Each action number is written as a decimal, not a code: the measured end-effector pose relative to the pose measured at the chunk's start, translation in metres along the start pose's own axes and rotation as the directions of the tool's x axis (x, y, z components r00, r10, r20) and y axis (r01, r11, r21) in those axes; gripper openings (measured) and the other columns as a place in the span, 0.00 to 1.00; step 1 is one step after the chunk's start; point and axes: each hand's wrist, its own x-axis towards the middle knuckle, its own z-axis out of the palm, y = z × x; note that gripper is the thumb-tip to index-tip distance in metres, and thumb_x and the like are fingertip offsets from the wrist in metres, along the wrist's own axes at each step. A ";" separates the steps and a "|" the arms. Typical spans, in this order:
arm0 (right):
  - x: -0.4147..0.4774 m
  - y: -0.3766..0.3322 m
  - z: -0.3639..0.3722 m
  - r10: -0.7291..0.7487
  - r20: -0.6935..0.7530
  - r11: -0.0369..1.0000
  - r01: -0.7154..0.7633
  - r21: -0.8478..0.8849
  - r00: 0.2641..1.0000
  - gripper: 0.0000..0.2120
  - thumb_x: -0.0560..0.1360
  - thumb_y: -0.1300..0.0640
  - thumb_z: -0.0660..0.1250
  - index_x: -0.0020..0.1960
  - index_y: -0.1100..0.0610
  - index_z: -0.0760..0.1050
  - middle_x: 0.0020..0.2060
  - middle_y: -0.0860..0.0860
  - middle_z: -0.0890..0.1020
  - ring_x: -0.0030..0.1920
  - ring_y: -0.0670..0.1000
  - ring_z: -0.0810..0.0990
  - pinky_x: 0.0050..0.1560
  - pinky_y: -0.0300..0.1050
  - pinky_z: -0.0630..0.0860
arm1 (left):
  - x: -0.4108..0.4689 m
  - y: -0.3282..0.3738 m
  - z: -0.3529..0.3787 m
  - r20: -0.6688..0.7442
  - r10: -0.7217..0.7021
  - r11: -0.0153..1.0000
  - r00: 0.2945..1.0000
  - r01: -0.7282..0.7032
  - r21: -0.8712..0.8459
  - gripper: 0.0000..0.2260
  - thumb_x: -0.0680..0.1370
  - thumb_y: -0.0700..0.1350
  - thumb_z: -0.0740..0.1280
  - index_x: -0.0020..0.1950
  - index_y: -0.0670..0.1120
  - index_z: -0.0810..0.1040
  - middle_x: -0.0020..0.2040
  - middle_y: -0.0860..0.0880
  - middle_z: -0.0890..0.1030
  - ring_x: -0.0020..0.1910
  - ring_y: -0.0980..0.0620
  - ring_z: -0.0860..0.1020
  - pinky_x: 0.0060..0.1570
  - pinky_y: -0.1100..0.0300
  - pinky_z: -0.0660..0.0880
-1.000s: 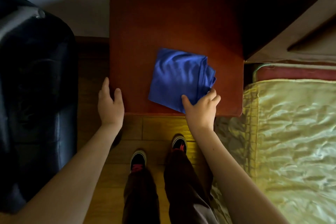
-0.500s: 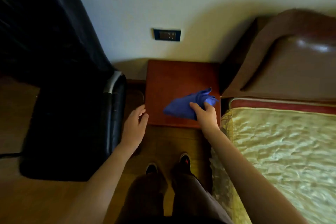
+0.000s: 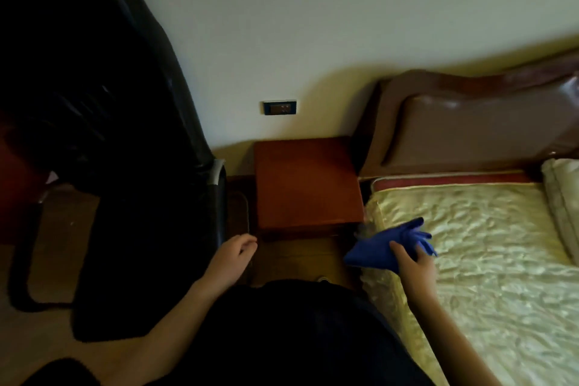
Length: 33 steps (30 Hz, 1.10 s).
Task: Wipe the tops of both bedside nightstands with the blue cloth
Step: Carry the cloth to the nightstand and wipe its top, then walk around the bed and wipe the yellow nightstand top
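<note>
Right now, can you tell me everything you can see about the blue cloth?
The blue cloth is deep blue, soft and crumpled, bunched rather than flat. The right hand grips it from below, loose ends fanning out beyond the fingers. It is off the nightstand, held over the near corner of the bed; whether it touches the bedspread is unclear.

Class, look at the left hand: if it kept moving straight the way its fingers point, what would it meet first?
Probably the front lower corner of the nightstand: the left hand has curled fingers aimed right and slightly up towards it. Depth is unclear.
</note>
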 end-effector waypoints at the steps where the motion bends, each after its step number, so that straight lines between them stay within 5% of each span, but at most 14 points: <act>1: -0.011 0.013 0.001 0.035 -0.049 0.999 -0.033 0.039 0.998 0.08 0.76 0.57 0.68 0.51 0.60 0.75 0.48 0.60 0.81 0.51 0.59 0.80 0.54 0.59 0.75 | 0.004 -0.007 -0.006 0.046 0.013 0.999 0.999 -0.015 0.047 0.13 0.80 0.53 0.59 0.59 0.51 0.78 0.55 0.54 0.78 0.55 0.56 0.77 0.53 0.62 0.72; 6: -0.097 0.065 0.012 0.185 -0.248 0.952 -0.110 0.287 0.951 0.04 0.77 0.58 0.66 0.50 0.59 0.77 0.46 0.58 0.82 0.44 0.53 0.80 0.44 0.49 0.75 | 0.029 -0.034 -0.042 0.282 0.117 0.946 0.952 -0.194 0.262 0.11 0.79 0.54 0.59 0.56 0.54 0.77 0.55 0.54 0.78 0.54 0.55 0.76 0.54 0.58 0.73; 9: -0.155 0.085 0.020 0.259 -0.349 0.919 -0.119 0.375 0.901 0.03 0.76 0.56 0.67 0.47 0.55 0.78 0.45 0.54 0.84 0.47 0.54 0.82 0.49 0.54 0.78 | 0.039 -0.032 -0.054 0.422 0.199 0.861 0.884 -0.364 0.356 0.14 0.80 0.54 0.57 0.61 0.51 0.76 0.59 0.52 0.77 0.59 0.53 0.75 0.56 0.57 0.71; 14: -0.256 0.108 0.022 0.347 -0.532 0.866 -0.047 0.497 0.772 0.05 0.77 0.61 0.67 0.51 0.61 0.79 0.43 0.53 0.83 0.42 0.46 0.80 0.35 0.31 0.75 | 0.031 -0.001 -0.031 0.586 0.311 0.744 0.748 -0.576 0.340 0.17 0.82 0.51 0.55 0.67 0.48 0.73 0.66 0.49 0.75 0.65 0.50 0.72 0.61 0.57 0.68; 19: -0.358 0.162 0.037 0.529 -0.624 0.755 0.016 0.655 0.575 0.09 0.77 0.60 0.67 0.56 0.57 0.78 0.47 0.49 0.84 0.47 0.47 0.83 0.46 0.42 0.77 | -0.015 0.040 0.035 0.768 0.374 0.578 0.520 -0.778 0.245 0.19 0.82 0.51 0.54 0.69 0.47 0.71 0.68 0.47 0.74 0.67 0.49 0.70 0.63 0.55 0.66; 28: -0.536 0.277 0.122 0.859 -0.492 0.478 0.125 0.870 0.139 0.13 0.76 0.60 0.67 0.60 0.62 0.76 0.50 0.55 0.83 0.50 0.55 0.81 0.52 0.52 0.77 | -0.156 0.010 0.147 0.961 0.252 0.282 0.116 -0.959 0.042 0.17 0.81 0.52 0.56 0.67 0.48 0.73 0.63 0.49 0.78 0.61 0.53 0.74 0.54 0.61 0.69; 33: -0.632 0.342 0.174 0.949 -0.314 0.313 0.248 0.917 -0.036 0.17 0.76 0.58 0.68 0.63 0.63 0.75 0.56 0.58 0.81 0.55 0.59 0.80 0.52 0.52 0.74 | -0.256 -0.056 0.186 0.995 0.099 0.202 0.005 -0.979 -0.015 0.17 0.81 0.53 0.56 0.66 0.49 0.74 0.62 0.50 0.78 0.61 0.54 0.75 0.57 0.59 0.71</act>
